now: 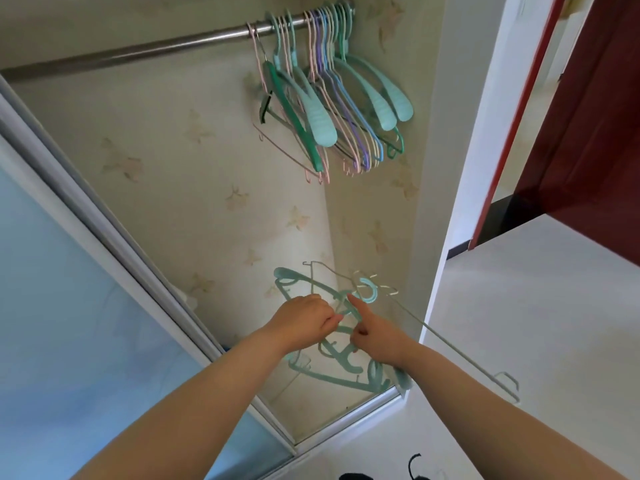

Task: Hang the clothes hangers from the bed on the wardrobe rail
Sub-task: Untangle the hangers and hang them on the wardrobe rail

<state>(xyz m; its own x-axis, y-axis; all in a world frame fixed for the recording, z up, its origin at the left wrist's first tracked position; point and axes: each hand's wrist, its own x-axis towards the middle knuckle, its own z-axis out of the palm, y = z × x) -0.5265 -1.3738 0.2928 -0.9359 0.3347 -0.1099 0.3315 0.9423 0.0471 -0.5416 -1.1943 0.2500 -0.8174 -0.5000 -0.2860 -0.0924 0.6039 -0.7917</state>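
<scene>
1. Both hands are down low in front of the open wardrobe, working a tangled bunch of hangers (341, 344), mostly mint-green plastic w/ a couple thin wire ones mixed in.
2. Bunch orientation: hooks point up and away from the person, a green hook curls at the top approx between the hands. Long axes are all over the place. One wire hanger (450, 344) sticks out w/ its long bar running diagonally down-right, toward the white floor.
3. Left hand (304, 320): back of hand up, fingers curled in, pinching a strand of the bunch. Forearm comes up from bottom-left.
4. Right hand (375, 337): index finger sticks straight up along a green hanger, the other fingers are tucked round part of the bunch, so it's gripping too. Forearm comes in from bottom-right.
5. Up top, the metal wardrobe rail (138, 50) runs across, tilted in this view. A pack of hung hangers (332, 98) (green, pink, purple, blue) sits crowded at its right end, bodies slanting down-right.
6. Sliding door (52, 289) w/ frosted blue panel on the left.
</scene>
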